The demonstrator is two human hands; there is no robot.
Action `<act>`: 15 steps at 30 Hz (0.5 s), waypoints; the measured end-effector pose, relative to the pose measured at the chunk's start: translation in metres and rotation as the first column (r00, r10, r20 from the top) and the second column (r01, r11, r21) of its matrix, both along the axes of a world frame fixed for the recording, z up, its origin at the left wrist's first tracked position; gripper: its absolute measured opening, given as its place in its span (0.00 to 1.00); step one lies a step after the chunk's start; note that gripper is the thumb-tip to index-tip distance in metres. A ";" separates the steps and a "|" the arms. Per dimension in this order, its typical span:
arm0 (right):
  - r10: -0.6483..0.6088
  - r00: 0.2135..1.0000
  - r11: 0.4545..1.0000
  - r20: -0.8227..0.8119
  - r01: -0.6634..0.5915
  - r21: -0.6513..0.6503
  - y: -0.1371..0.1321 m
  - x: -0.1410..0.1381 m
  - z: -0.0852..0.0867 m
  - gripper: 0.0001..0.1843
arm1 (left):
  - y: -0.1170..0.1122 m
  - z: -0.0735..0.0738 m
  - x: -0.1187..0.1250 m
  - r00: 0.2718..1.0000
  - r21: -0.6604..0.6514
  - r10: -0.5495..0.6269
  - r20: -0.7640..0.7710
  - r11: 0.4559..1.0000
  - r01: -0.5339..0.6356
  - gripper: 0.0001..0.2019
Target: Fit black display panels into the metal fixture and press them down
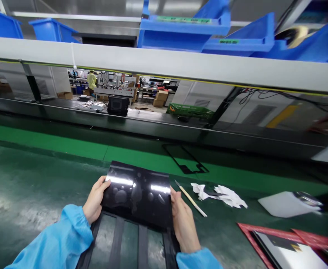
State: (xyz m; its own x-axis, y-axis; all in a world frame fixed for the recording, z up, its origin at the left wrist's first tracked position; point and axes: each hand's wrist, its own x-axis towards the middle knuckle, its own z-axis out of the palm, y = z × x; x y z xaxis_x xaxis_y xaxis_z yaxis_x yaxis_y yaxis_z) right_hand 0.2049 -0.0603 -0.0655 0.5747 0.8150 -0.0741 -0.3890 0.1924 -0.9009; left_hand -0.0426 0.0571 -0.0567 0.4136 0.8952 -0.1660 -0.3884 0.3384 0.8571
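Note:
A glossy black panel (137, 194) is held up over the green bench, catching light reflections. My left hand (94, 200) grips its left edge with the thumb on top. My right hand (183, 221) holds its right edge, fingers pressed along the side. Beneath the panel lies a black slatted frame (124, 243) on the bench. Both sleeves are light blue.
A thin wooden-handled tool (190, 198) lies right of my right hand, beside crumpled white paper scraps (222, 194). A thin black outline frame (185, 158) lies further back. A white block (285, 203) and a red-edged tray (287, 244) sit at the right. Blue bins (180, 28) stand on the shelf above.

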 end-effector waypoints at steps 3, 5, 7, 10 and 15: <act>0.021 0.998 1.000 0.063 -0.019 -0.022 -0.001 0.001 0.002 0.32 | 0.024 -0.004 0.004 0.998 0.022 0.046 -0.047 0.999 -0.045 0.17; -0.017 0.992 1.000 0.124 0.020 -0.020 -0.002 0.002 0.002 0.32 | 0.054 -0.002 0.009 0.993 0.036 0.079 -0.085 0.996 -0.077 0.15; -0.043 0.987 0.999 0.158 0.044 -0.003 -0.001 0.003 0.001 0.31 | 0.090 0.003 0.016 0.984 0.055 0.123 -0.132 0.992 -0.117 0.12; -0.055 0.985 0.998 0.164 0.053 0.016 0.000 0.003 -0.001 0.30 | 0.146 0.012 0.030 0.960 0.085 0.171 -0.222 0.984 -0.156 0.13; -0.099 0.980 0.995 0.173 0.093 0.044 0.001 0.002 -0.004 0.27 | 0.207 0.019 0.044 0.861 0.128 0.232 -0.453 0.972 -0.194 0.15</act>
